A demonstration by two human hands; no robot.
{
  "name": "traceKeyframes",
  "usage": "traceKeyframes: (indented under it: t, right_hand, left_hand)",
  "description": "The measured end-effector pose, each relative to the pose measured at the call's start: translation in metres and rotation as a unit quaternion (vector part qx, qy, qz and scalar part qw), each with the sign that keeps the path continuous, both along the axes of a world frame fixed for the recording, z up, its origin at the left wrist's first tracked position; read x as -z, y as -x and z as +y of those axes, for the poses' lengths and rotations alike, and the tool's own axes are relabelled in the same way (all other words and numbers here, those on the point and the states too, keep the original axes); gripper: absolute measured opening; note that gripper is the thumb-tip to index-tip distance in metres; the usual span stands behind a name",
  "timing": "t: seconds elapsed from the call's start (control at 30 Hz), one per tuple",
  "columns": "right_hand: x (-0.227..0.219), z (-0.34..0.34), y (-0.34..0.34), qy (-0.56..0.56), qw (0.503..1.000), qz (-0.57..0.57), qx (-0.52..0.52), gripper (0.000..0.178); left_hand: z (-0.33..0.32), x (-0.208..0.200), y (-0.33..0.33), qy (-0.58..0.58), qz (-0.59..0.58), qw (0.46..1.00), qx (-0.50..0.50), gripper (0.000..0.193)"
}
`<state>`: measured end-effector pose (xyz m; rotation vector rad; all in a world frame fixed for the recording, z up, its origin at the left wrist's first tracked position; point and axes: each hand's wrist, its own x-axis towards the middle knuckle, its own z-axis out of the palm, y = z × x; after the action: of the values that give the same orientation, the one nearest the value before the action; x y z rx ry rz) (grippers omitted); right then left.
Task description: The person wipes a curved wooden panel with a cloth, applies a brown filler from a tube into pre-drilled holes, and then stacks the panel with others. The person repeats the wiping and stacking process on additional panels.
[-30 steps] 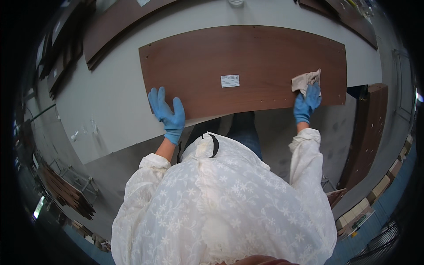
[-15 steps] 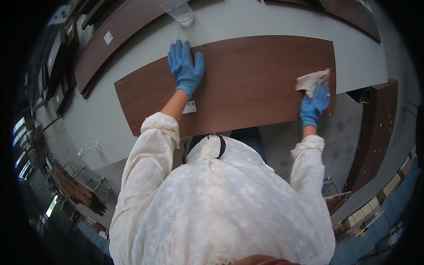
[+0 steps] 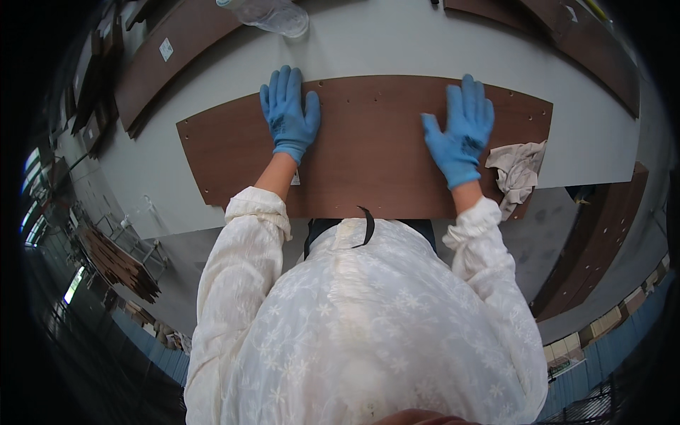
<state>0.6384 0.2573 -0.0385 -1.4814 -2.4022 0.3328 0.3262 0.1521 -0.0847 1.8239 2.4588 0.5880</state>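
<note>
A brown wood panel [image 3: 368, 149] with small holes along its edges lies flat before me on a pale table [image 3: 382, 42]. My left hand [image 3: 289, 113], in a blue glove, is spread on the panel's left half, its fingertips reaching over the far edge. On the right half my right hand [image 3: 462, 127], gloved the same, lies with fingers apart and holds nothing. A crumpled pale cloth [image 3: 517, 170] rests on the panel's right end, just beside my right wrist. Part of a white label [image 3: 295, 177] shows next to my left wrist.
A clear plastic bottle [image 3: 273, 15] lies beyond my left hand. More brown panels are stacked at the far left [image 3: 170, 53] and far right [image 3: 588, 53]. To the lower right stands a stack of brown boards [image 3: 595, 248]. A rack of brown strips [image 3: 117, 262] is at the left.
My right hand has let go of the cloth, leaving it on the panel, and has moved left and away from me. The left hand stays spread on the panel.
</note>
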Motion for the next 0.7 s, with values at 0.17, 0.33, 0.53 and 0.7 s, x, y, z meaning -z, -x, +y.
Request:
traceKeyframes:
  t: [0.17,0.33,0.53,0.7]
  right_hand:
    - [0.037,0.002,0.055,0.05,0.996,-0.03,0.072,0.082]
    - [0.037,0.006,0.081,0.097,0.987,-0.068,0.11,0.096]
    - [0.034,0.011,0.089,0.118,0.98,-0.106,0.12,0.106]
    - [0.032,0.013,0.087,0.142,0.976,-0.117,0.114,0.109]
  left_hand:
    - [-0.001,0.0,0.001,0.007,-0.006,1.0,-0.001,0.056]
    - [-0.001,0.0,0.001,0.014,-0.004,1.0,-0.005,0.056]
    - [-0.001,-0.001,0.003,0.018,-0.008,1.0,-0.006,0.057]
    - [-0.002,0.0,0.003,0.023,-0.006,1.0,-0.006,0.059]
